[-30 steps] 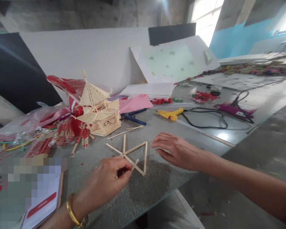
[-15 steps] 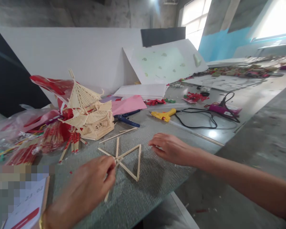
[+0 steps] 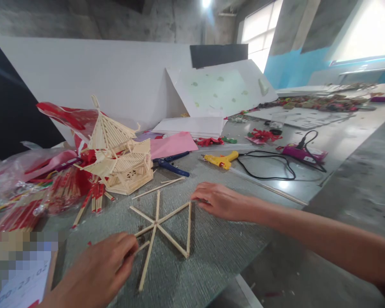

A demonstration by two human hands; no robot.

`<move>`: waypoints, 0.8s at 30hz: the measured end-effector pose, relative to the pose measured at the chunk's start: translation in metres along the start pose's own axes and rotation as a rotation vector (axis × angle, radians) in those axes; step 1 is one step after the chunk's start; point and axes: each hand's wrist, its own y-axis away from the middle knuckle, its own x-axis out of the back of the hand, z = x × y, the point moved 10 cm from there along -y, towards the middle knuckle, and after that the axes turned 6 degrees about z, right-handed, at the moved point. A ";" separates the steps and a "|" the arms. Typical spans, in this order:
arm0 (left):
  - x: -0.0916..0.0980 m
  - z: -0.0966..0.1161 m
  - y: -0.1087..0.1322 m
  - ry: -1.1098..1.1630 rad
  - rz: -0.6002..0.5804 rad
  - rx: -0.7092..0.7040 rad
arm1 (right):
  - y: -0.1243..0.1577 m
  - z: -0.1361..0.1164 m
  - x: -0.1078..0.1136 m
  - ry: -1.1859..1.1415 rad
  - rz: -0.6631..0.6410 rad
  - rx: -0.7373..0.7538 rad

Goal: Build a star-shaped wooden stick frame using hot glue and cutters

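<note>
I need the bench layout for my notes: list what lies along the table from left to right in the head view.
Red-wrapped sticks → stick pagoda model → blue-handled pliers → yellow glue gun → black cable → purple tool.

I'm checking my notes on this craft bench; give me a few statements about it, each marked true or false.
1. The left hand pinches a stick of the flat stick frame. True.
2. The right hand holds the yellow glue gun. False: it rests at the frame's corner; the gun lies apart on the table.
3. The stick pagoda model stands upright. True.
4. The blue-handled pliers lie on the frame. False: they lie behind it.
</note>
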 end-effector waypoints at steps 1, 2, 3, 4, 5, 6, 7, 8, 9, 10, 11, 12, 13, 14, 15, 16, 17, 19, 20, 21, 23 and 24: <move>0.002 0.001 0.000 0.001 0.019 -0.001 | -0.002 -0.002 -0.001 -0.013 -0.009 0.011; 0.004 0.002 0.000 0.007 0.041 -0.003 | -0.004 -0.004 -0.002 -0.025 -0.012 0.023; 0.007 0.003 0.000 0.015 0.069 -0.004 | -0.005 -0.007 -0.003 -0.033 -0.009 0.039; 0.009 0.003 -0.001 0.027 0.097 -0.008 | -0.006 -0.010 -0.003 -0.038 -0.003 0.057; 0.010 0.003 -0.001 0.038 0.120 -0.010 | -0.007 -0.013 -0.003 -0.037 0.005 0.076; 0.011 0.002 -0.002 0.047 0.135 -0.010 | -0.007 -0.017 -0.002 -0.031 0.016 0.095; 0.011 0.001 -0.003 0.052 0.147 -0.008 | -0.006 -0.020 -0.001 -0.019 0.031 0.110; 0.011 0.000 -0.005 0.056 0.152 -0.008 | -0.005 -0.024 0.000 -0.002 0.054 0.120; 0.010 -0.001 -0.006 0.061 0.151 -0.009 | -0.004 -0.028 0.002 0.013 0.079 0.127; 0.010 -0.001 -0.008 0.068 0.148 -0.008 | -0.002 -0.032 0.004 0.023 0.099 0.136; 0.010 -0.001 -0.009 0.081 0.147 -0.004 | 0.000 -0.038 0.005 0.025 0.111 0.150; 0.011 0.000 -0.009 0.102 0.144 -0.004 | 0.002 -0.045 0.005 0.019 0.111 0.170; 0.011 0.003 -0.009 0.129 0.135 -0.003 | 0.004 -0.052 0.004 0.010 0.098 0.194; 0.011 0.007 -0.008 0.161 0.122 -0.003 | 0.006 -0.060 0.003 0.000 0.078 0.222; 0.011 0.013 -0.007 0.194 0.108 -0.008 | 0.007 -0.067 0.002 -0.005 0.056 0.249; 0.011 0.021 -0.006 0.225 0.093 -0.014 | 0.008 -0.073 0.001 -0.005 0.040 0.272; 0.012 0.028 -0.005 0.253 0.088 -0.024 | 0.008 -0.078 0.000 0.001 0.029 0.291; 0.013 0.042 -0.005 0.299 0.085 -0.031 | 0.008 -0.084 -0.001 0.005 0.023 0.327; 0.013 0.048 -0.006 0.313 0.091 -0.036 | 0.008 -0.086 -0.002 0.000 0.022 0.340; 0.014 0.053 -0.008 0.317 0.103 -0.038 | 0.008 -0.087 -0.003 -0.010 0.021 0.350; 0.018 0.060 -0.012 0.328 0.129 -0.045 | 0.008 -0.088 -0.006 -0.038 0.010 0.359; 0.020 0.062 -0.015 0.337 0.135 -0.044 | 0.008 -0.088 -0.006 -0.055 0.008 0.361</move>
